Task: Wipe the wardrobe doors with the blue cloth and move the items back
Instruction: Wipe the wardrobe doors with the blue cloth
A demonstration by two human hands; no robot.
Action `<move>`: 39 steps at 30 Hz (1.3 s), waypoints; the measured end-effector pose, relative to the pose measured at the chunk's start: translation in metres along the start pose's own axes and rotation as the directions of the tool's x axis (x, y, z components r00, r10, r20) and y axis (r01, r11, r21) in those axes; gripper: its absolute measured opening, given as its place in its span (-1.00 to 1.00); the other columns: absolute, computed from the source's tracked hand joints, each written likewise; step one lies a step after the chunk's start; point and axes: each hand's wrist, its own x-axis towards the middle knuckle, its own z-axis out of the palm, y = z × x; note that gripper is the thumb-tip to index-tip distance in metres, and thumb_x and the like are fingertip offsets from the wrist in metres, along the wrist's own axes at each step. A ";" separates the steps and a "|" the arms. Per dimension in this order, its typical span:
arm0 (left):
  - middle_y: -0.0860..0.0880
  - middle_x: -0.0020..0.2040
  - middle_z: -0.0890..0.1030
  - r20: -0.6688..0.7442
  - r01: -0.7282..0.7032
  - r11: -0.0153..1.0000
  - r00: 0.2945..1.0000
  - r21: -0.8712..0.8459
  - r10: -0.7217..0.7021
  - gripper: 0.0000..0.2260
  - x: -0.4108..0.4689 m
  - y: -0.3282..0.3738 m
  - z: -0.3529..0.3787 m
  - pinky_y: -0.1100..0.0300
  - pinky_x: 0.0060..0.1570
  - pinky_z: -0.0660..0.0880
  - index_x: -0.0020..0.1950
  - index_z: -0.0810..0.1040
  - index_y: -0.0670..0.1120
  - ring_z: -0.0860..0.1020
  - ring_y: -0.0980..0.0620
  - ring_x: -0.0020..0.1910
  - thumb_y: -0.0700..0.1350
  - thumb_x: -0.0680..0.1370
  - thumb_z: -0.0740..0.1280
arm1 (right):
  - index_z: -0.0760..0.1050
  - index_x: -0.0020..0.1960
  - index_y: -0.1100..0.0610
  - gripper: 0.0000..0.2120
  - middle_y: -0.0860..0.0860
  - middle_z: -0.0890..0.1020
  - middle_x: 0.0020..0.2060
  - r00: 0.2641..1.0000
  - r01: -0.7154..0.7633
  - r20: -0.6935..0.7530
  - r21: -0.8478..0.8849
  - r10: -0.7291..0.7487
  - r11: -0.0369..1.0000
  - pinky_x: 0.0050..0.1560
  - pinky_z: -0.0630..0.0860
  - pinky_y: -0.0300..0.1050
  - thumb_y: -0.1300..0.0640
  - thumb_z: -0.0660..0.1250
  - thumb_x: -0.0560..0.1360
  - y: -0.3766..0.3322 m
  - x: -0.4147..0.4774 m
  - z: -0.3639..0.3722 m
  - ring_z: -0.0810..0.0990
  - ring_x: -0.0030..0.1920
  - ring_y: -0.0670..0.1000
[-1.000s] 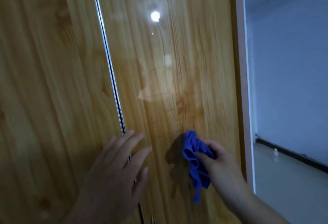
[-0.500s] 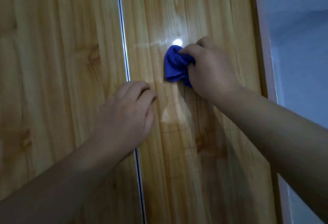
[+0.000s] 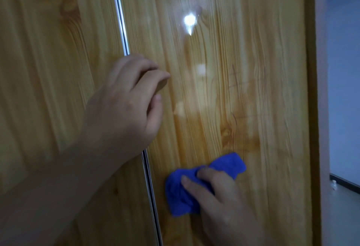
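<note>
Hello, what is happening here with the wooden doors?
A person is wiping a glossy wooden wardrobe. The right hand presses a bunched blue cloth against the lower part of the right door. The left hand rests with curled fingers over the metal strip between the two doors, empty. No other items are in view.

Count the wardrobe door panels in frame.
2. The left door lies left of the metal strip; the right door lies right of it, under the blue cloth. More may sit outside the frame.
</note>
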 end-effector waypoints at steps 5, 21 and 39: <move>-0.18 0.47 0.46 0.088 0.079 0.997 0.993 -0.022 -0.077 -0.57 -0.031 0.019 -0.001 0.24 0.53 0.18 0.42 0.54 -0.19 0.30 -0.15 0.58 -0.27 0.54 0.25 | 0.48 -0.06 -0.28 -0.54 -0.39 0.55 -0.20 0.960 0.088 0.276 -0.169 -0.039 0.982 -0.14 0.50 -0.24 -0.60 0.18 0.31 0.021 -0.058 0.016 0.57 -0.14 -0.25; -0.11 0.41 0.50 0.085 0.288 0.949 0.957 -0.130 -0.279 -0.47 -0.080 0.019 -0.020 0.19 0.49 0.26 0.41 0.52 -0.18 0.42 -0.11 0.46 -0.27 0.42 0.25 | 0.64 0.22 0.23 -0.53 0.13 0.58 0.04 0.840 0.385 -0.254 -0.343 -0.479 0.857 -0.01 0.40 -0.29 0.06 0.06 0.57 -0.103 0.182 -0.073 0.52 0.02 -0.04; -0.30 0.43 0.45 0.108 0.074 0.993 0.992 -0.092 -0.063 -0.57 -0.086 0.045 -0.007 -0.32 0.36 0.40 0.33 0.57 -0.24 0.44 -0.34 0.40 -0.28 0.45 0.32 | 0.53 0.16 -0.08 -0.74 -0.03 0.53 0.09 0.936 0.293 0.290 -0.317 -0.202 0.902 -0.26 0.59 -0.02 0.06 0.31 0.47 0.018 -0.092 0.005 0.58 -0.11 0.02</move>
